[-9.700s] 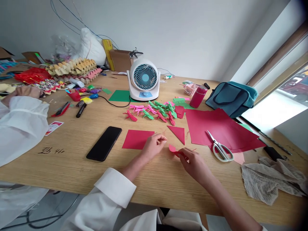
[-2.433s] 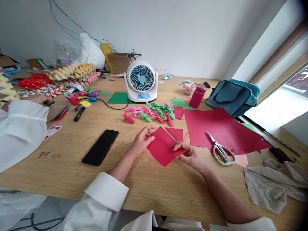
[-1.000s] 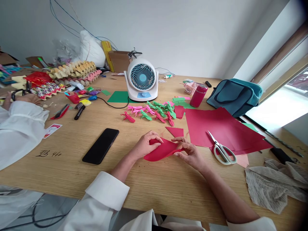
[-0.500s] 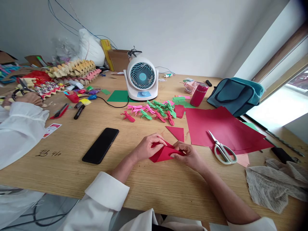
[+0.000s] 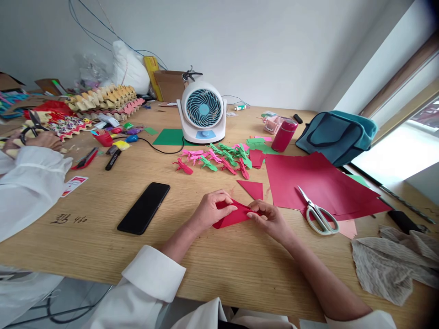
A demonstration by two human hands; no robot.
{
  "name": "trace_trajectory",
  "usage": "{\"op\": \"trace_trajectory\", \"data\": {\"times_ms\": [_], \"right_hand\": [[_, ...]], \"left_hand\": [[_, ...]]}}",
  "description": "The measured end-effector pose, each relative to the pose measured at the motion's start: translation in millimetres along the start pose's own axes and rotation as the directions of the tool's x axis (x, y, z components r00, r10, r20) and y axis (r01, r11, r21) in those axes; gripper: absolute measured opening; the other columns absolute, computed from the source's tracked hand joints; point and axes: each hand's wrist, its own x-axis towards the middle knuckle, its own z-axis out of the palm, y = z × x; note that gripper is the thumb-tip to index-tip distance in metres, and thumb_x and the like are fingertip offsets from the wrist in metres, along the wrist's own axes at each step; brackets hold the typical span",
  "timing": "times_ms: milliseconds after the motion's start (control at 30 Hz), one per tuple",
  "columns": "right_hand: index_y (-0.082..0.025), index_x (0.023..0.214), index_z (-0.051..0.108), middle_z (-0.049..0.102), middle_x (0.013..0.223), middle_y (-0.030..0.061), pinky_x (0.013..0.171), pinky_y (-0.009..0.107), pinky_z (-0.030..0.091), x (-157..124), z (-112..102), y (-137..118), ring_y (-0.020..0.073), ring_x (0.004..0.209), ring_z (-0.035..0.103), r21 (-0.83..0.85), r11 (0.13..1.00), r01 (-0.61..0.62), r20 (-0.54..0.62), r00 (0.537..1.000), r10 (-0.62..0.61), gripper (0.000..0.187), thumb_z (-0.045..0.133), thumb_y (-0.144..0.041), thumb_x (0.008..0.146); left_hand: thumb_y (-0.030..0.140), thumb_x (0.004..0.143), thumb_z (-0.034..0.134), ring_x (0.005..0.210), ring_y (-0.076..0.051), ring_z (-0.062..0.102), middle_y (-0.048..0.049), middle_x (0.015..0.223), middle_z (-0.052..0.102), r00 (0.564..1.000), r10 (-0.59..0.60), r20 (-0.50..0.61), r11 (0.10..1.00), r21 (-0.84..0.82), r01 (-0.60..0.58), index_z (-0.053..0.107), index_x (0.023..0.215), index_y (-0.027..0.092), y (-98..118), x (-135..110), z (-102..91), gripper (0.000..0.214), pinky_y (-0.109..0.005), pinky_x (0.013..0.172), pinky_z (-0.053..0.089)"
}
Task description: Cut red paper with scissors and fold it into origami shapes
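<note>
A folded piece of red paper (image 5: pixel 236 216) is held just above the table's front part. My left hand (image 5: pixel 215 208) pinches its left side between thumb and fingers. On its right side my right hand (image 5: pixel 266 215) grips the edge, thumb in front. Part of the paper is hidden behind my fingers. Just beyond lies a red paper triangle (image 5: pixel 253 189). Farther back are several small folded paper figures (image 5: pixel 222 157) in pink, green and red. To the right, white-handled scissors (image 5: pixel 317 214) rest on large red paper sheets (image 5: pixel 291 176).
A black phone (image 5: pixel 144 208) lies left of my hands. Behind the figures stands a white fan (image 5: pixel 204 112). A red flask (image 5: pixel 284 135), a teal bag (image 5: pixel 338 137) and a crumpled cloth (image 5: pixel 387 265) are on the right. At far left, another person's hand (image 5: pixel 43 139) is near black-handled scissors (image 5: pixel 32 128).
My right hand has shifted slightly left and up, bringing the paper's right part over, so the paper looks narrower. My left hand keeps its pinch almost in place.
</note>
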Motion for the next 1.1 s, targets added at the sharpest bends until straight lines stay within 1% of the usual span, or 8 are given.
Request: {"op": "trace_trajectory", "data": {"times_ms": [133,233,333,400,500,633,900,1100], "right_hand": [[-0.020,0.075,0.060,0.062,0.083,0.0016,0.068,0.028,0.042,1,0,5,0.0147,0.075,0.054,0.097,0.995,-0.010,-0.081,0.997,0.017,0.022,0.068,-0.038,0.084],[-0.022,0.078,0.062,0.062,0.082,0.0002,0.065,0.026,0.043,3,2,7,0.0129,0.073,0.054,0.253,0.967,-0.034,-0.129,0.989,0.068,0.020,0.075,-0.037,0.078],[-0.025,0.091,0.062,0.062,0.081,-0.0024,0.066,0.024,0.045,4,4,4,0.0116,0.072,0.056,0.442,0.895,-0.059,-0.165,0.975,0.146,0.030,0.083,-0.034,0.070],[-0.025,0.099,0.062,0.065,0.083,-0.0021,0.069,0.025,0.046,5,4,0,0.0120,0.074,0.058,0.519,0.847,-0.116,-0.146,0.964,0.222,0.041,0.085,-0.033,0.067],[-0.023,0.103,0.066,0.067,0.073,-0.0018,0.068,0.025,0.046,5,4,-5,0.0115,0.068,0.058,0.569,0.793,-0.217,-0.104,0.938,0.331,0.046,0.087,-0.036,0.064],[-0.021,0.093,0.071,0.066,0.068,-0.0019,0.064,0.025,0.046,5,5,-7,0.0105,0.063,0.056,0.660,0.713,-0.235,-0.101,0.913,0.394,0.040,0.089,-0.035,0.060],[-0.021,0.084,0.072,0.065,0.070,-0.0028,0.059,0.023,0.047,5,4,-13,0.0083,0.058,0.056,0.745,0.637,-0.199,-0.115,0.902,0.416,0.033,0.089,-0.033,0.059],[-0.023,0.083,0.071,0.065,0.070,-0.0032,0.060,0.023,0.049,5,4,-17,0.0090,0.059,0.058,0.735,0.651,-0.189,-0.113,0.913,0.393,0.032,0.088,-0.036,0.061]], "left_hand": [[0.019,0.078,0.072,0.073,-0.014,0.060,-0.0017,0.075,0.064,0.997,-0.005,-0.082,1.000,0.017,0.007,0.062,0.067,0.016,3,1,-2.2,0.015,-0.026,0.072,0.045],[0.022,0.079,0.072,0.073,-0.014,0.060,-0.0015,0.074,0.063,0.992,0.008,-0.126,1.000,0.031,-0.004,0.061,0.067,0.016,7,0,-2.4,0.017,-0.026,0.072,0.045],[0.022,0.080,0.071,0.072,-0.014,0.059,-0.0009,0.074,0.062,0.987,0.029,-0.159,0.999,0.042,-0.022,0.060,0.067,0.017,10,-1,-1.6,0.018,-0.026,0.071,0.045],[0.021,0.080,0.071,0.072,-0.013,0.058,-0.0005,0.073,0.061,0.983,0.046,-0.177,0.998,0.054,-0.037,0.059,0.067,0.017,12,-1,-0.8,0.018,-0.025,0.071,0.045],[0.019,0.080,0.071,0.072,-0.013,0.058,-0.0002,0.074,0.060,0.978,0.081,-0.193,0.995,0.078,-0.067,0.058,0.069,0.017,14,-2,0.3,0.017,-0.025,0.070,0.044],[0.019,0.081,0.071,0.075,-0.013,0.059,-0.0007,0.077,0.061,0.972,0.124,-0.199,0.988,0.119,-0.102,0.058,0.072,0.017,16,-5,1.3,0.015,-0.025,0.071,0.045],[0.019,0.082,0.070,0.078,-0.013,0.059,-0.0011,0.080,0.061,0.971,0.173,-0.164,0.978,0.148,-0.149,0.058,0.075,0.018,16,-8,2.7,0.014,-0.025,0.074,0.045],[0.021,0.081,0.071,0.083,-0.015,0.060,-0.0025,0.085,0.060,0.970,0.183,-0.160,0.971,0.183,-0.153,0.062,0.076,0.019,18,-9,2.1,0.011,-0.027,0.077,0.047]]}}
